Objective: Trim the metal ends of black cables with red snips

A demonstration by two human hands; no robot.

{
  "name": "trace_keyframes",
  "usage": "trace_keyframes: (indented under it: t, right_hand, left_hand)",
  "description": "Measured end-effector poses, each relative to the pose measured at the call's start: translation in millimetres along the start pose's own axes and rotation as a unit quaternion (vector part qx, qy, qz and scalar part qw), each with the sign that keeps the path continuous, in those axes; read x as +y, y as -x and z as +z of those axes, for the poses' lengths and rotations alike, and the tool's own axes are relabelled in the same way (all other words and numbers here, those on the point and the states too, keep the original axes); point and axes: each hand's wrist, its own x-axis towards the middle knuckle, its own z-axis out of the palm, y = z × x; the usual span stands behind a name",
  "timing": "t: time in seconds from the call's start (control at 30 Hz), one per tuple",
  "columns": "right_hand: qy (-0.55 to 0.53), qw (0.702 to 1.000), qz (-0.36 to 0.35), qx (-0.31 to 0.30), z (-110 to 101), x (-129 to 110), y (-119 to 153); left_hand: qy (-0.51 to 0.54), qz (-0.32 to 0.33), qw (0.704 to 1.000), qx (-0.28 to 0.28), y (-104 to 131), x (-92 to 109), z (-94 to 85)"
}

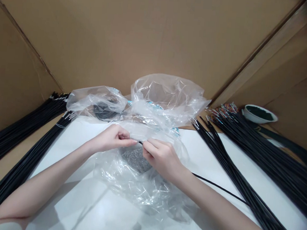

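My right hand (163,156) is closed around a black cable (218,186), which passes under my right forearm and runs off to the lower right. A short bit of its dark end shows between my hands. My left hand (117,138) pinches at that end with thumb and forefinger. Whatever sits between those fingertips is too small to make out. Right below both hands lies an open clear plastic bag (147,198) with a heap of tiny grey metallic pieces (136,159) in it.
Bundles of black cables (43,149) lie along the left, and further bundles (265,165) along the right. A white bowl (274,119) of dark green material stands at the back right. More clear bags (168,91) rest against the cardboard wall (159,34), behind the white work surface (84,201).
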Motion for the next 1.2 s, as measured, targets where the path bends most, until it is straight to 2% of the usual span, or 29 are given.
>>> trace_keyframes:
  t: [0.1, 0.17, 0.23, 0.3, 0.37, 0.47, 0.57, 0.73, 0.83, 0.9, 1.07, 1.2]
  right_hand:
    - [0.004, 1.000, 0.002, -0.001, 0.7, 0.1, 0.0]
    - [-0.020, 0.999, 0.031, 0.004, 1.5, 1.5, -0.6]
    - [-0.075, 0.993, 0.088, 0.009, 2.0, 3.8, -2.0]
    - [-0.158, 0.974, 0.163, 0.007, 1.9, 6.3, -4.3]
    - [-0.261, 0.935, 0.240, -0.001, 1.3, 8.3, -6.9]
    - [-0.419, 0.846, 0.330, -0.013, 0.0, 9.5, -10.5]
    - [-0.523, 0.762, 0.382, -0.016, -1.9, 8.3, -13.8]
    - [-0.611, 0.665, 0.429, -0.028, -4.0, 4.6, -17.4]
    - [-0.645, 0.623, 0.441, -0.029, -2.6, 3.1, -17.4]
    - [-0.651, 0.617, 0.442, -0.012, -1.4, 1.7, -16.6]
    - [-0.636, 0.651, 0.413, 0.026, -0.8, -2.8, -14.6]
    - [-0.630, 0.662, 0.405, 0.033, -0.3, -4.7, -13.9]
  left_hand:
    - [-0.031, 0.013, 0.999, 0.028, 1.5, 2.1, -0.3]
    - [-0.050, 0.014, 0.998, 0.044, 3.1, 4.3, -3.2]
    - [-0.070, 0.010, 0.995, 0.063, 5.6, 6.6, -7.4]
    - [-0.091, 0.015, 0.992, 0.087, 8.7, 8.2, -10.8]
    - [-0.111, 0.032, 0.988, 0.106, 11.7, 8.7, -11.2]
    - [-0.137, 0.068, 0.977, 0.149, 14.1, 7.1, -5.3]
    - [-0.160, 0.099, 0.963, 0.191, 13.2, 4.4, 4.6]
    - [-0.179, 0.108, 0.952, 0.223, 10.5, 1.9, 15.8]
    - [-0.171, 0.104, 0.954, 0.223, 10.8, 2.4, 17.6]
    - [-0.154, 0.096, 0.960, 0.212, 11.8, 3.7, 18.0]
    - [-0.134, 0.055, 0.970, 0.198, 15.4, 9.1, 19.2]
    - [-0.130, 0.040, 0.972, 0.191, 15.7, 12.3, 19.8]
